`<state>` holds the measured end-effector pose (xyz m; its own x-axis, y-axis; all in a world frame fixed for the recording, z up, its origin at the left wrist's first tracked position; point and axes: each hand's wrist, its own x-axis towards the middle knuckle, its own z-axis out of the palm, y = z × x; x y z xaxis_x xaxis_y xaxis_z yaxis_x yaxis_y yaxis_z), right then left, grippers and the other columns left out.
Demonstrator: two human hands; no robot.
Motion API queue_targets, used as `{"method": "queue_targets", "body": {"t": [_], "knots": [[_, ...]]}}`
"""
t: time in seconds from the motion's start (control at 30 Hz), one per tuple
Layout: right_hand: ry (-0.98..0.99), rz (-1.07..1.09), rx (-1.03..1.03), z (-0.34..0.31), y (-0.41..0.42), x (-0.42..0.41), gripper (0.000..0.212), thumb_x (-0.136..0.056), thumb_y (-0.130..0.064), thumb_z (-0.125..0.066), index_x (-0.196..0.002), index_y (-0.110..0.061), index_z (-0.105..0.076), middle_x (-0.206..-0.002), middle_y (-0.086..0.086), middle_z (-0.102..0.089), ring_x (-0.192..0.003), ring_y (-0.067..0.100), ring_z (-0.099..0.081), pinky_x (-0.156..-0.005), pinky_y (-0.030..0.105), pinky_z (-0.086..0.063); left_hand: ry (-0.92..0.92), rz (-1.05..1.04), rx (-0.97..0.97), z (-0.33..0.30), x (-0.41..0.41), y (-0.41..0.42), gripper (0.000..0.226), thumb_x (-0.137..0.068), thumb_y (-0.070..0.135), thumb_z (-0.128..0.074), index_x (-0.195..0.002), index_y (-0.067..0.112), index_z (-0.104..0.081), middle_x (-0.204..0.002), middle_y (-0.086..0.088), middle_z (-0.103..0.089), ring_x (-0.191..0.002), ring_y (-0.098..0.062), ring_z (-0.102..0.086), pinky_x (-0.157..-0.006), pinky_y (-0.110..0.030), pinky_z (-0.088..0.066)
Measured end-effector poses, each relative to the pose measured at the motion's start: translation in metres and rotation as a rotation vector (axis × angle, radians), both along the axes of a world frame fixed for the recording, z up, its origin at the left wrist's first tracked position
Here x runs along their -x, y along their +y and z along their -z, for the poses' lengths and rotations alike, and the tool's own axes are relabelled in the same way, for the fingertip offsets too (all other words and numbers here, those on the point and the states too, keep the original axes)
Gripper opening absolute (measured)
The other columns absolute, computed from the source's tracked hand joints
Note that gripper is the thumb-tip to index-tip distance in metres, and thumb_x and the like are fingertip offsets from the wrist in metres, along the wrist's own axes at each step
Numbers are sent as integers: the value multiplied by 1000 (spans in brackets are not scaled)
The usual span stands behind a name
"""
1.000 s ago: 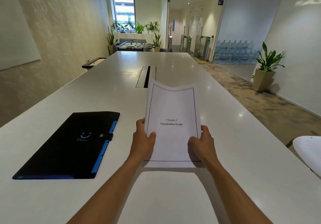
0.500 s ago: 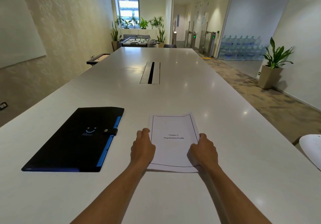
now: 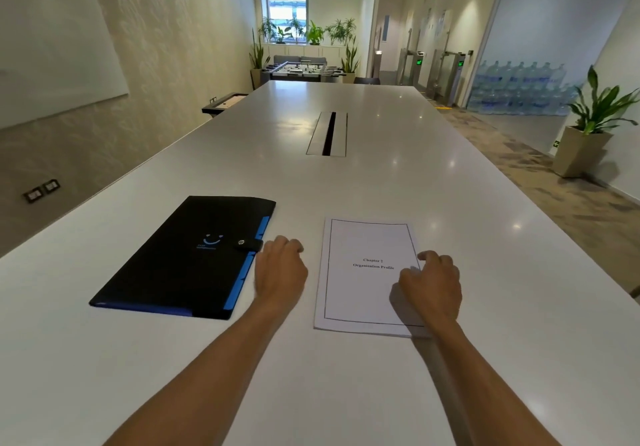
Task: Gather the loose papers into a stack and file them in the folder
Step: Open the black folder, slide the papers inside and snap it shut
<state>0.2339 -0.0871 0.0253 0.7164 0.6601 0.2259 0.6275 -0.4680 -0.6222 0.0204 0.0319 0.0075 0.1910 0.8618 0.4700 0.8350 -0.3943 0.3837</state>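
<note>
A squared-up stack of white papers point(image 3: 360, 286), its top sheet reading "Chapter 2 Organization Profile", lies flat on the white table point(image 3: 381, 182) in front of me. To its left a black folder point(image 3: 180, 262) with a blue edge lies flat, its snap strap fastened. My left hand point(image 3: 280, 272) is in the gap between folder and papers, close to the strap, fingers loosely curled and holding nothing. My right hand point(image 3: 433, 286) rests over the right edge of the stack, fingertips down on the top sheet, not gripping it.
A cable slot point(image 3: 327, 134) is set into the table's middle further away. The table's right edge drops to a carpeted floor with a potted plant point(image 3: 588, 134). A wall runs along the left.
The stack, held upright a second ago, has been laid flat on the table. My left hand has let go of it and moved left toward the folder. My right hand has loosened on the right edge.
</note>
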Motion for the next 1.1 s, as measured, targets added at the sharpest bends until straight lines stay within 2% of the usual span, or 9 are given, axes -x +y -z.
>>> {"method": "queue_targets", "body": {"t": [0.23, 0.33, 0.43, 0.57, 0.63, 0.73, 0.83, 0.97, 1.1], "knots": [[-15, -284, -107, -9, 31, 49, 27, -83, -13, -59, -109, -12, -65, -101, 6, -67, -97, 25, -60, -85, 42, -49, 67, -113, -22, -11, 77, 43, 29, -84, 11, -65, -113, 12, -61, -117, -8, -59, -106, -23, -55, -92, -42, -45], [-16, -415, -110, -9, 45, 73, 26, -84, -10, -55, -106, -13, -67, -97, 4, -68, -94, 23, -60, -83, 41, -50, 116, -209, 115, -4, 102, 50, 42, -90, 15, -57, -131, 9, -51, -143, -14, -43, -137, -29, -33, -112, -52, -25], [-3, -509, -109, -8, 58, 95, 26, -83, -8, -53, -103, -14, -68, -96, 2, -68, -94, 20, -57, -77, 31, -46, 164, -277, 281, 7, 106, 45, 44, -99, 24, -39, -139, 7, -40, -150, -16, -34, -143, -33, -18, -114, -59, -12], [-13, -594, -105, -6, 71, 115, 24, -87, -8, -52, -104, -13, -69, -98, 4, -68, -87, 15, -57, -72, 25, -42, 291, -286, 369, 5, 91, 37, 53, -98, 36, -35, -144, 10, -30, -142, -22, -39, -132, -36, -35, -107, -57, -27], [-16, -623, -111, -5, 76, 123, 22, -88, -11, -53, -104, -14, -69, -99, 3, -67, -85, 12, -56, -72, 23, -42, 312, -253, 395, -3, 85, 36, 53, -95, 41, -39, -140, 12, -36, -126, -19, -53, -114, -33, -51, -92, -49, -42], [-32, -641, -92, -2, 84, 132, 22, -89, -14, -54, -107, -15, -68, -103, 4, -66, -91, 16, -59, -78, 28, -48, 391, -243, 305, -11, 78, 30, 34, -93, 45, -42, -95, 14, -59, -75, -3, -57, -66, -16, -56, -57, -31, -41], [-40, -634, -53, 3, 92, 137, 24, -90, -15, -56, -112, -14, -65, -110, 5, -63, -96, 17, -59, -80, 27, -49, 460, -234, 199, -5, 70, 15, 42, -94, 44, -42, -62, 19, -51, -54, 2, -50, -45, -10, -47, -44, -25, -30], [-55, -648, -12, 11, 102, 149, 26, -93, -23, -55, -115, -13, -62, -115, 7, -58, -98, 18, -56, -79, 25, -45, 471, -183, 95, 1, 71, 13, 39, -93, 41, -46, -60, 22, -44, -54, 5, -45, -44, -8, -41, -43, -24, -25], [-179, -622, 55, 18, 109, 164, 23, -92, -38, -55, -95, -16, -61, -105, 5, -54, -89, 16, -53, -77, 31, -49, 389, -134, -8, 8, 81, 20, 20, -92, 37, -45, -86, 22, -55, -79, 2, -52, -68, -11, -46, -59, -27, -38]]}}
